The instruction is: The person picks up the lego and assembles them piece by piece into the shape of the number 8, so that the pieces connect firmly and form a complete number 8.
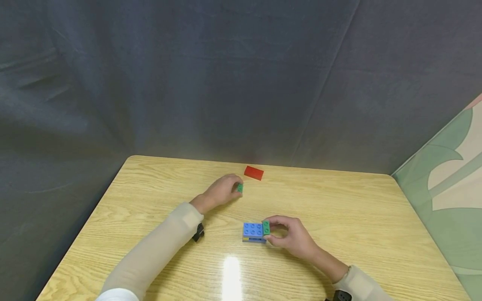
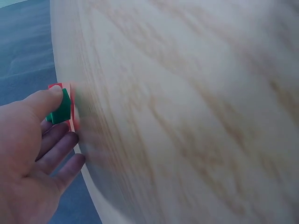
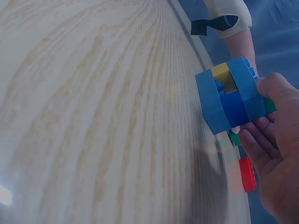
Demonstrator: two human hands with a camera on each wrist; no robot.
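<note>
My left hand (image 1: 223, 190) pinches a small green brick (image 1: 240, 187) between thumb and fingers, low over the table's far part. Just beyond it lies a red brick (image 1: 254, 172), partly behind the green one in the left wrist view. A stack of blue bricks (image 1: 252, 229) sits nearer the front, with a yellow brick (image 3: 224, 77) in its middle layer. At the stack's right end, my right hand (image 1: 291, 235) pinches a second green brick (image 1: 266, 228) on top. In the right wrist view the blue stack hides most of that green brick.
The wooden table (image 1: 339, 209) has a dark curtain (image 1: 226, 83) along its back and left side. A panel with green leaf shapes (image 1: 448, 175) stands along the right. A bright light reflection shows on the tabletop in front of the stack.
</note>
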